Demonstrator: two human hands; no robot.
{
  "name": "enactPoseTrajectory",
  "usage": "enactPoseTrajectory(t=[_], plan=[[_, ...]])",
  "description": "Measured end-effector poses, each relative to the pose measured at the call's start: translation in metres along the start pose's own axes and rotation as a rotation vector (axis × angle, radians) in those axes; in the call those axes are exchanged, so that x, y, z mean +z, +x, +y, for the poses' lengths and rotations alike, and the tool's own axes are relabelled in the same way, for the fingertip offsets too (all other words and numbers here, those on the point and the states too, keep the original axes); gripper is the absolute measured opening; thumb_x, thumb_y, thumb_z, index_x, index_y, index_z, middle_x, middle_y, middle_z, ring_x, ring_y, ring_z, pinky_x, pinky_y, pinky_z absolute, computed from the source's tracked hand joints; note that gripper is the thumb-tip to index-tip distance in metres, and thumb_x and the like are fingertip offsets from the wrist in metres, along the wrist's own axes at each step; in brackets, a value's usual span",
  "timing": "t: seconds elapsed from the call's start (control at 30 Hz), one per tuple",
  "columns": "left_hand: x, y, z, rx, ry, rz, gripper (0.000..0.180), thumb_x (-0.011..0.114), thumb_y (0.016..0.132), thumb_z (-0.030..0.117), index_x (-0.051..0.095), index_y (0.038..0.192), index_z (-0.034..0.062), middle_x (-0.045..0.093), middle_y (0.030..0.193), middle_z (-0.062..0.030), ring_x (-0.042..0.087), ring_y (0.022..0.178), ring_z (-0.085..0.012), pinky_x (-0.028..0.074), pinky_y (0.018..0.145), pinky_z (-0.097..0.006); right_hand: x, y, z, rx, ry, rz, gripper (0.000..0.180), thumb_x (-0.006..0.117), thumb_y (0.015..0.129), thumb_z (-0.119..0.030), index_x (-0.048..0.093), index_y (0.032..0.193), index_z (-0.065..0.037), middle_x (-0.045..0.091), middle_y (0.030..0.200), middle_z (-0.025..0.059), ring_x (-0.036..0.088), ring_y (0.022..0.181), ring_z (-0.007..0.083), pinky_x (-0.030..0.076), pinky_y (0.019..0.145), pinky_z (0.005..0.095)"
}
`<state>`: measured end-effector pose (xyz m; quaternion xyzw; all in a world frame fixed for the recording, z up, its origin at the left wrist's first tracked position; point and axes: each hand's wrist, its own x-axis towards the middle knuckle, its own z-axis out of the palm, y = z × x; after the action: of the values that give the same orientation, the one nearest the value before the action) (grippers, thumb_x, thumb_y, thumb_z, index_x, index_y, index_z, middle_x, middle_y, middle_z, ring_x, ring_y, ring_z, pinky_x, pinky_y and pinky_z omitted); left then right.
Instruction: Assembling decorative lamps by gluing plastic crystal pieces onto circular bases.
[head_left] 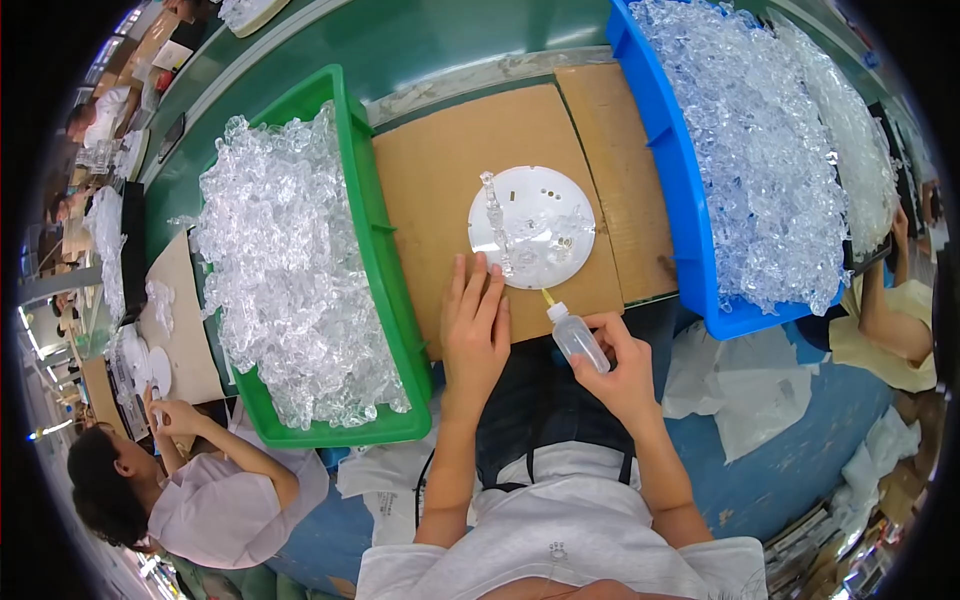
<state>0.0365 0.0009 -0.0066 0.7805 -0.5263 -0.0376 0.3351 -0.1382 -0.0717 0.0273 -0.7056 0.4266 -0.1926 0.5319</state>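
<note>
In front of me a round white plate (528,266) with small holes lies on brown cardboard. A clear plastic rod-like piece (494,208) lies along its left side, and more clear pieces seem to rest near the middle, hard to tell apart. My left hand (474,335) has its fingers stretched out, the tips at the plate's lower left rim beside the rod's near end. Pinched in my right hand (625,372) is a translucent squeeze bottle (580,343) with a white cap and a thin yellow nozzle. That nozzle points up at the plate's near edge.
Left of the cardboard (430,160) stands a green bin (375,250) heaped with clear plastic pieces. A blue bin (672,170) on the right holds similar bluish-clear pieces. Co-workers sit at the left (215,500) and the far right (885,330). Plastic bags (735,385) lie below the blue bin.
</note>
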Motion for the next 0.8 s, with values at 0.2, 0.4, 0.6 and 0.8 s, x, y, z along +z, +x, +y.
enactPoseTrajectory(t=[0.2,0.4,0.6,0.8], plan=[[0.003,-0.005,0.012,0.007,0.022,0.001,0.029,0.059,0.084,0.003,0.063,0.113,-0.0002,0.055,0.126,-0.0184,0.042,0.128,-0.0374,0.037,0.101,-0.046,0.004,-0.002,0.001,0.013,-0.031,0.032,0.031,0.068,0.07,-0.009,0.058,0.099,-0.003,0.058,0.066,0.0052,0.054,0.057,0.0105,0.044,0.056,0.0228],[0.002,-0.005,0.013,0.017,0.03,0.002,0.028,0.059,0.084,0.003,0.064,0.111,-0.0008,0.057,0.124,-0.0183,0.045,0.126,-0.0374,0.038,0.1,-0.046,0.003,-0.003,0.001,0.036,-0.028,0.025,0.031,0.068,0.071,-0.008,0.058,0.1,-0.002,0.057,0.068,0.0055,0.053,0.059,0.0098,0.043,0.056,0.023],[0.003,-0.005,0.015,0.015,0.033,0.005,0.027,0.059,0.083,0.002,0.064,0.11,-0.0009,0.057,0.124,-0.0182,0.045,0.125,-0.0373,0.038,0.1,-0.047,0.003,-0.002,0.006,0.02,-0.028,0.059,0.03,0.069,0.07,-0.014,0.058,0.097,-0.005,0.058,0.063,0.0085,0.057,0.053,0.0208,0.046,0.053,0.0282],[0.006,-0.01,0.02,0.018,0.034,0.011,0.032,0.061,0.08,0.001,0.063,0.112,-0.0011,0.056,0.122,-0.0189,0.047,0.122,-0.0378,0.039,0.099,-0.048,-0.003,-0.005,0.008,0.076,0.027,0.06,0.03,0.068,0.072,-0.013,0.058,0.099,-0.004,0.059,0.066,0.0082,0.057,0.055,0.016,0.045,0.055,0.0264]])
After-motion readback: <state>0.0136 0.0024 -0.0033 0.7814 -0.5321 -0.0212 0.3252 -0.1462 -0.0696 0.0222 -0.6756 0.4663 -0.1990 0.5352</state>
